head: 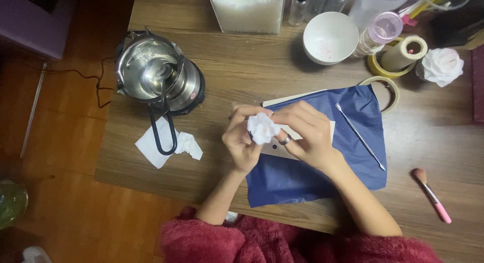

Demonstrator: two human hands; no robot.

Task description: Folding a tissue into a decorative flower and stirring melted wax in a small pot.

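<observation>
My left hand [241, 142] cups a small white flower [262, 128] from below and behind, fingers curled round it, while my right hand [305, 133] pinches its outer petals from the other side, thumb and forefinger closed on the edge. I hold it just above the near-left part of the blue sheet [322, 177]. I judge the step in hand to be shaping the petals. The next touch calls for light pressure, since the thin edges look soft and likely to dent. The flower is pale, layered like a rose, with a faint pink tinge near the centre. On the sheet's right part lies a thin metal tool [360, 136]; off its right edge, a pink brush [432, 195]. A finished white flower [442, 65] sits well beyond the sheet's far-right corner.
</observation>
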